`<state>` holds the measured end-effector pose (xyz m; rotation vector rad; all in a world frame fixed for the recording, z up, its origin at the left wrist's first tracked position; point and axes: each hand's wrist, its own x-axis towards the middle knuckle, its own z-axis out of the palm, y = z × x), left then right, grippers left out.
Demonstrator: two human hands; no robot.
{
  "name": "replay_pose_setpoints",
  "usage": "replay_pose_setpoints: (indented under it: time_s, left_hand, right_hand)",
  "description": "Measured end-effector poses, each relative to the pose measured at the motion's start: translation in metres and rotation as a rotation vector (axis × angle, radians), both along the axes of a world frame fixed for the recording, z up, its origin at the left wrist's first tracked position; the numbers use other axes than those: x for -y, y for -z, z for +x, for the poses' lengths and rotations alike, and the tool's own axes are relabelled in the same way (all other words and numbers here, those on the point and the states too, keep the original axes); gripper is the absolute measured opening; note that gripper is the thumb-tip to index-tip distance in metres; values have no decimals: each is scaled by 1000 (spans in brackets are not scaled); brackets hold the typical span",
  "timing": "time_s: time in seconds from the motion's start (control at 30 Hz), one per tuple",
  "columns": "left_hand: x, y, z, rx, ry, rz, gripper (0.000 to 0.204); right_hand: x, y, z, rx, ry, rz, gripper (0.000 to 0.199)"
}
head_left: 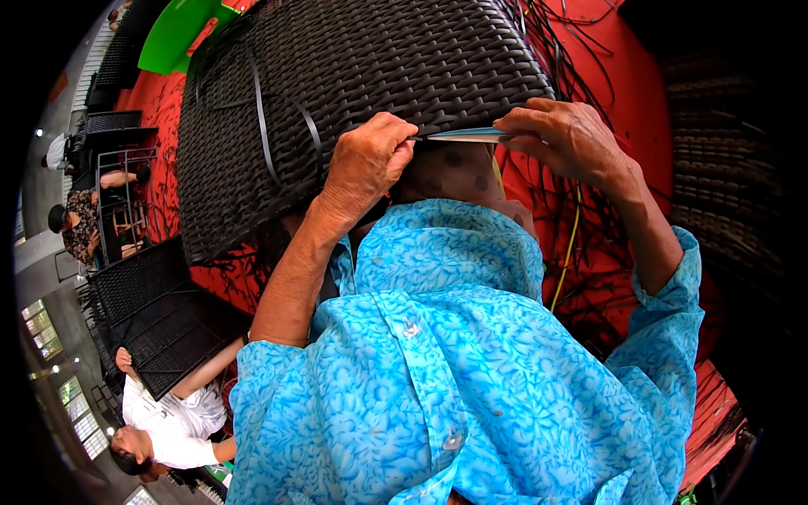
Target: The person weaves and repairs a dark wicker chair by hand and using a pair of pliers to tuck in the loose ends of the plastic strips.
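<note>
Both hands (366, 160) (560, 135) pinch a strip (467, 134) (taut) w/ closed fingers.

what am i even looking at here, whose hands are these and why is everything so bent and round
This is one picture from a wide fisheye camera worn on a person's head, looking down at their own body and hands. That lens bends straight edges toward the rim.

The blue patterned shirt fills the lower part. The left hand and the right hand are raised to the lower edge of a large piece of dark woven wicker. Between them they hold a thin flat strip, each pinching one end.

Below lies a red floor strewn with loose dark strands. At the left, other people sit by more dark woven frames.
</note>
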<state>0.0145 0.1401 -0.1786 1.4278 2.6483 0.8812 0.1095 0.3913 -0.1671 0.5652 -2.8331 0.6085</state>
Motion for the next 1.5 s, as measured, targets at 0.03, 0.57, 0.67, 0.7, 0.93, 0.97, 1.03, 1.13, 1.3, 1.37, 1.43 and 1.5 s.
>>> replay_pose_setpoints:
  time_s: [0.03,0.57,0.67,0.7,0.93,0.97,1.03,1.13,1.3,1.37,1.43,1.5]
  left_hand:
    - [0,0,0,-3,1,-5,15]
    - [2,1,-5,16,37,11,16]
    - [3,1,-6,24,47,-5,16]
    - [3,1,-6,19,49,0,16]
    - [7,2,-7,43,54,-17,15]
    - [8,2,-8,75,43,-25,15]
    - [10,4,-8,78,55,-4,15]
    - [13,6,-9,77,66,-9,15]
    - [13,5,-10,98,51,-23,14]
    - [12,4,-11,47,73,-32,17]
    - [13,1,-9,169,29,23,20]
    - [18,-1,-6,454,-125,64,27]
  right_hand:
    - [5,-5,2,81,68,29,19]
    - [-18,21,-27,-157,-175,85,26]
    - [-15,15,-34,-233,-235,108,24]
    - [-15,14,-37,-255,-253,165,22]
    - [-10,16,-57,-104,-308,165,18]
    - [-9,16,-59,-100,-310,157,18]
    - [-7,16,-62,-65,-323,108,18]
    - [-4,18,-63,-85,-357,82,17]
    - [2,22,-60,-165,-384,206,17]
    - [3,24,-59,-158,-360,191,17]
    - [5,26,-57,-205,-335,154,17]
    - [7,28,-53,-243,-265,156,16]
